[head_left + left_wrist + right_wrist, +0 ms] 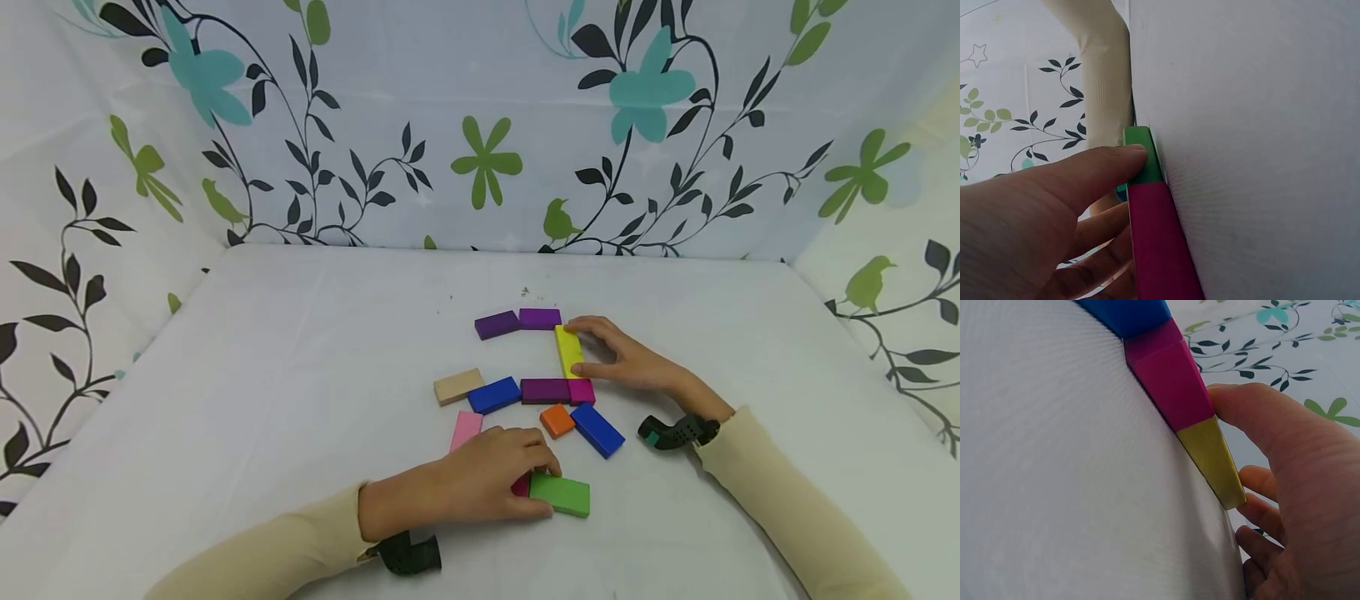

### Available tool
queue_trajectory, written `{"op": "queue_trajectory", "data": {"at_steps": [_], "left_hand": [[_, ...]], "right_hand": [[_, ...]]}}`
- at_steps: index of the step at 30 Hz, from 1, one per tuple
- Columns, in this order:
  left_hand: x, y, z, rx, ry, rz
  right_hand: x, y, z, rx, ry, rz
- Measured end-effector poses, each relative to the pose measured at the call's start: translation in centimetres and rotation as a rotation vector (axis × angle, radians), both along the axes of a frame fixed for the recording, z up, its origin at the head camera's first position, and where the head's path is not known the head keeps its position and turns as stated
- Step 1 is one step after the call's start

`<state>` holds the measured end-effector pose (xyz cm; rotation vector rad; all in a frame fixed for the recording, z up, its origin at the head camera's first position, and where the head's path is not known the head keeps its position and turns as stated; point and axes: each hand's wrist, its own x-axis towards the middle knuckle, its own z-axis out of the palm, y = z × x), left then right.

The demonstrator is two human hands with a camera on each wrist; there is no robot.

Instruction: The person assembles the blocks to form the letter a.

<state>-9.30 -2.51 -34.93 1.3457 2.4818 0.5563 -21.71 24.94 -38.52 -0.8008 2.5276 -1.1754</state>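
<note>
My right hand [626,358] pinches a yellow block [568,350] lengthwise, fingertips at its far end and thumb at its near end. The yellow block's near end meets a small magenta block [582,391], and its far end is by a purple block [540,319]. Nearer to me, my left hand [483,475] holds a green block [562,497] between thumb and fingers. Against the green block's left end lies a dark pink block [1163,244], mostly hidden under the hand in the head view. A light pink block [466,428] shows beyond the left hand's knuckles.
A second purple block [497,325] lies at the far left. A tan block [458,387], a blue block [494,395] and a dark purple block [545,391] form a row. Between the hands are an orange block [557,421] and another blue block [597,430]. Patterned cloth [390,83] borders the white table [300,358].
</note>
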Motion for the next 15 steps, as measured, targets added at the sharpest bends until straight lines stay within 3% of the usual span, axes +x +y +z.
{"op": "queue_trajectory", "data": {"at_steps": [15], "left_hand": [[-0.09, -0.01, 0.3, -0.038, 0.012, 0.013]], "right_hand": [[-0.22, 0.05, -0.04, -0.005, -0.005, 0.001]]}}
